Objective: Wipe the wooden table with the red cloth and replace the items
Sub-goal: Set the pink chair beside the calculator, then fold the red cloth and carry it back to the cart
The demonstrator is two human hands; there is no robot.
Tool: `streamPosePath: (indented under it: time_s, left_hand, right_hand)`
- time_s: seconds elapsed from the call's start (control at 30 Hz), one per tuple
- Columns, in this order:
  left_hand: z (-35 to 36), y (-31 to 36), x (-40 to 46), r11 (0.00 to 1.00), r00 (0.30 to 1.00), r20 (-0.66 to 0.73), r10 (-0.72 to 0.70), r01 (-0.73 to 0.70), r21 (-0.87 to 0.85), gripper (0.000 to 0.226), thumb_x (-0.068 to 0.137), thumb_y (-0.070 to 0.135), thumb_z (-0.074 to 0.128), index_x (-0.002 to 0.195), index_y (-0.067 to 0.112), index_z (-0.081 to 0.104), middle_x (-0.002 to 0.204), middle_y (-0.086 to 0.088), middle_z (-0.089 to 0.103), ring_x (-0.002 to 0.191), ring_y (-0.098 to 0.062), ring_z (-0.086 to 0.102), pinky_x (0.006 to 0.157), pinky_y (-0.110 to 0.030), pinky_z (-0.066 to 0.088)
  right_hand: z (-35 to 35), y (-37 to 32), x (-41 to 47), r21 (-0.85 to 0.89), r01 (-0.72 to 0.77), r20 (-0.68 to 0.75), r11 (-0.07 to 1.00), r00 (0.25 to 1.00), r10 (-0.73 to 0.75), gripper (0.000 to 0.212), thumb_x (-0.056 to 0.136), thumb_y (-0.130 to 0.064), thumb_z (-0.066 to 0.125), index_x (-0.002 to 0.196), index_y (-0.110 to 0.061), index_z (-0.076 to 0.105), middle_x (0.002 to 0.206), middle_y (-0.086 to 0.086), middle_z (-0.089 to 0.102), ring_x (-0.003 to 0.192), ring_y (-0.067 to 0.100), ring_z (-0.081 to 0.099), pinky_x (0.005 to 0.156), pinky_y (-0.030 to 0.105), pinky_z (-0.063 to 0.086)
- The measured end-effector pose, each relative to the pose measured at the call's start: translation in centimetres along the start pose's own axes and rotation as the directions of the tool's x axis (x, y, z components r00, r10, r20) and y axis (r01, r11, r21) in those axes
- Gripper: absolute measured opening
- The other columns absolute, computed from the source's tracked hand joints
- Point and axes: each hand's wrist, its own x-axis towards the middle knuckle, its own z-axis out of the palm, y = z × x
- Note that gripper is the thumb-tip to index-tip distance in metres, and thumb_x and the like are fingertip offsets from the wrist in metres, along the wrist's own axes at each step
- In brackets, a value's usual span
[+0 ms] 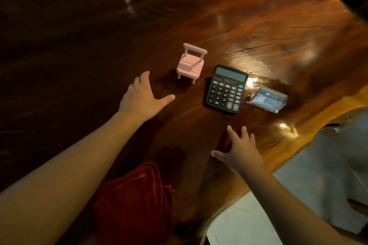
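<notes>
Nearest the person, the red cloth (pixel 133 201) lies bunched on the wooden table (pixel 239 26), between the two forearms. The right hand (pixel 242 152) hovers with fingers spread, holding nothing, short of the black calculator (pixel 226 89). The left hand (pixel 142 97) reaches out empty, fingers apart, near the small pink toy chair (pixel 191 63). A clear plastic holder (pixel 268 98) sits just right of the calculator.

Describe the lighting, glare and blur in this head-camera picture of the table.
Head view: warm light falls on the right of the wooden table, while its left side sinks into darkness; bright glare sits beside the calculator and on the near edge; the far surface is streaked with motion blur; the wide lens bends the table edge; the red cloth lies dim in shadow.
</notes>
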Motion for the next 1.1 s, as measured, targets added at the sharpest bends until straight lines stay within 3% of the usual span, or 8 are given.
streamPosePath:
  time_s: [0.17,0.3,0.43,0.53,0.63,0.77,0.93,1.1]
  left_hand:
    - [-1.7,-6.5,-5.0,0.998,0.996,0.085,0.036,-0.040,0.040,0.104,0.066,0.081,0.062,0.148,0.026,0.030,0.148,-0.005,0.043,0.132,-0.027,0.044,0.099,-0.050,0.046]
    - [-1.9,-11.4,-9.5,0.999,0.992,0.128,0.018,-0.024,0.046,0.094,0.067,0.083,0.058,0.142,0.030,0.040,0.140,-0.002,0.049,0.126,-0.024,0.048,0.094,-0.046,0.047]
    - [-0.9,-15.5,-14.0,0.999,0.978,0.204,-0.032,0.027,0.028,0.084,0.070,0.078,0.060,0.138,0.031,0.045,0.137,0.000,0.051,0.123,-0.022,0.049,0.093,-0.044,0.049]
    - [0.2,-17.3,-17.0,0.993,0.962,0.246,-0.118,0.115,0.025,0.086,0.071,0.076,0.062,0.140,0.027,0.044,0.139,-0.003,0.049,0.124,-0.025,0.048,0.093,-0.041,0.048]
    - [1.4,-18.1,-19.4,0.948,0.918,0.244,-0.313,0.319,0.014,0.092,0.070,0.074,0.065,0.139,0.016,0.044,0.136,-0.011,0.050,0.119,-0.030,0.053,0.090,-0.042,0.051]
    - [2.4,-17.7,-21.3,0.851,0.794,0.368,-0.484,0.525,-0.011,0.077,0.072,0.074,0.063,0.117,0.012,0.061,0.100,-0.005,0.064,0.082,-0.022,0.062,0.056,-0.032,0.046]
    - [4.0,-17.1,-22.1,0.838,0.825,0.349,-0.445,0.521,-0.163,0.048,0.080,0.056,0.070,0.102,0.015,0.062,0.084,0.002,0.058,0.070,-0.015,0.055,0.053,-0.030,0.039]
    - [4.8,-17.7,-22.3,0.842,0.866,0.372,-0.334,0.452,-0.295,0.028,0.087,0.038,0.066,0.101,0.014,0.068,0.103,-0.006,0.068,0.088,-0.023,0.063,0.074,-0.034,0.050]
  right_hand:
    - [-0.2,-2.8,-2.2,-0.028,0.121,-0.124,0.992,0.984,-0.124,0.043,0.088,-0.056,0.068,0.124,-0.032,0.062,0.161,0.008,0.033,0.144,0.034,0.032,0.107,0.051,0.042]
    - [1.4,-6.0,-4.8,0.002,0.305,-0.155,0.952,0.941,-0.301,0.018,0.101,-0.037,0.056,0.108,-0.027,0.070,0.148,0.004,0.045,0.134,0.029,0.042,0.100,0.045,0.047]
    - [3.4,-9.2,-7.5,0.039,0.410,-0.046,0.911,0.912,-0.408,0.027,0.098,-0.021,0.046,0.112,-0.033,0.065,0.137,-0.003,0.048,0.120,0.022,0.051,0.093,0.040,0.052]
    - [5.4,-10.9,-9.4,0.098,0.405,0.029,0.909,0.912,-0.410,0.032,0.094,-0.043,0.053,0.123,-0.032,0.062,0.126,-0.004,0.054,0.090,0.008,0.060,0.071,0.030,0.056]
    - [7.6,-11.8,-10.8,0.204,0.288,0.101,0.936,0.944,-0.313,0.068,0.085,-0.064,0.062,0.139,-0.023,0.053,0.131,0.000,0.058,0.101,0.015,0.062,0.075,0.025,0.049]
    - [9.3,-12.8,-12.2,0.279,0.098,0.120,0.955,0.983,-0.136,0.088,0.075,-0.074,0.068,0.139,-0.016,0.050,0.120,0.001,0.064,0.104,0.021,0.064,0.078,0.034,0.057]
    - [10.4,-14.6,-13.6,0.310,0.032,0.108,0.950,0.992,-0.068,0.078,0.072,-0.074,0.072,0.123,-0.017,0.055,0.090,-0.012,0.055,0.080,0.012,0.057,0.068,0.033,0.053]
    - [10.9,-14.8,-13.8,0.352,-0.002,0.094,0.936,0.995,-0.033,0.049,0.088,-0.046,0.074,0.124,-0.014,0.066,0.114,0.003,0.071,0.105,0.023,0.066,0.090,0.042,0.056]
